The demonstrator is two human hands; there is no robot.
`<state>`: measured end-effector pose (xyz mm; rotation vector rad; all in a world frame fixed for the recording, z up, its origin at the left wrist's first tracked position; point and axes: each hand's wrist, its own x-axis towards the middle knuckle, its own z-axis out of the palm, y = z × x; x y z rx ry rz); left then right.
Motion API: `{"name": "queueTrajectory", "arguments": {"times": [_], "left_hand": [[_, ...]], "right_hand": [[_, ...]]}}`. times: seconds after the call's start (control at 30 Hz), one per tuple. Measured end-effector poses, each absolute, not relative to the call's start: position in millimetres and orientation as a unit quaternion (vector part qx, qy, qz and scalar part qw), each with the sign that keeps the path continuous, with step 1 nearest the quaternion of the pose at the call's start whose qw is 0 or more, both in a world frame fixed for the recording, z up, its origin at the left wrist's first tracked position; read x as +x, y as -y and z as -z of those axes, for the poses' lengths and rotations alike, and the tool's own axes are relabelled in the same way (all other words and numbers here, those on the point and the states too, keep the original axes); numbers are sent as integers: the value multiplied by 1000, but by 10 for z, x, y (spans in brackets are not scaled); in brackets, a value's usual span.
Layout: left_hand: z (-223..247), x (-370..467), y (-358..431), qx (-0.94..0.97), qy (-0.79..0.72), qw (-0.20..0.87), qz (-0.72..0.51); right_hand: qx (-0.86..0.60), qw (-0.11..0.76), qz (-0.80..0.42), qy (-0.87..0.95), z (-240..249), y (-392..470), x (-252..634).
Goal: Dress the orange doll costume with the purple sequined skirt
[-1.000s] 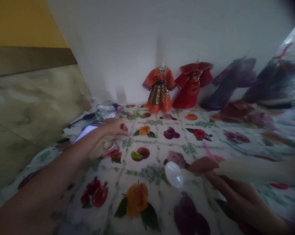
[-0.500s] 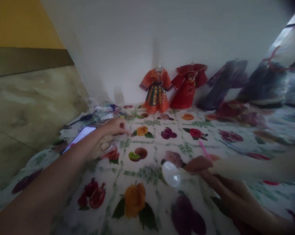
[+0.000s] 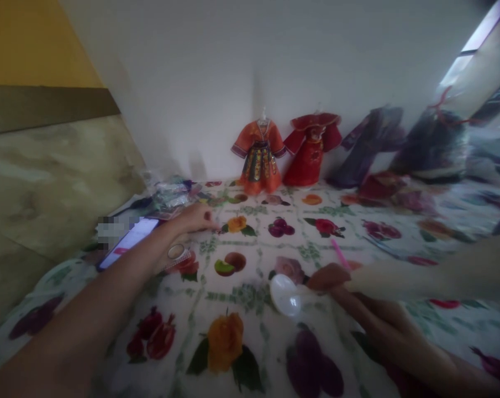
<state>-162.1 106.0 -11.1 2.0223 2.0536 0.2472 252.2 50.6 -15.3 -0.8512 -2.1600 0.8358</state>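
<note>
My left hand (image 3: 195, 217) rests low over the flowered tablecloth (image 3: 270, 251), its thumb and finger pinched together near a printed yellow flower. Anything between those fingertips is too small to make out. Reaching in from the lower right, my right hand (image 3: 369, 315) has its fingers closed at the thin stem of a glossy white oval disc (image 3: 285, 294). Blur hides part of that grip. A pale sleeve-like shape (image 3: 432, 273) crosses just above this hand; whose it is I cannot tell. A pink stick (image 3: 340, 254) leans up behind the fingers.
Small doll robes, one orange (image 3: 261, 152) and one red (image 3: 314, 149), stand against the wall with darker garments (image 3: 368, 146) to their right. A phone (image 3: 127, 243), plastic packets (image 3: 170, 193) and a ring-shaped roll (image 3: 175, 252) lie left. A slim red-handled tool (image 3: 421, 260) lies right.
The whole view has shifted slightly, so the robes and table appear a little further left. Both hands keep the same pose, with the white disc still at my right fingers.
</note>
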Motion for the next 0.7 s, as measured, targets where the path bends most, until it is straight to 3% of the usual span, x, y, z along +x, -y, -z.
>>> {"name": "queueTrajectory", "arguments": {"times": [0.7], "left_hand": [[97,-1535,-849,745,-653,106,-77]], "right_hand": [[-311,301,-376,819,91,-502,2522]]}}
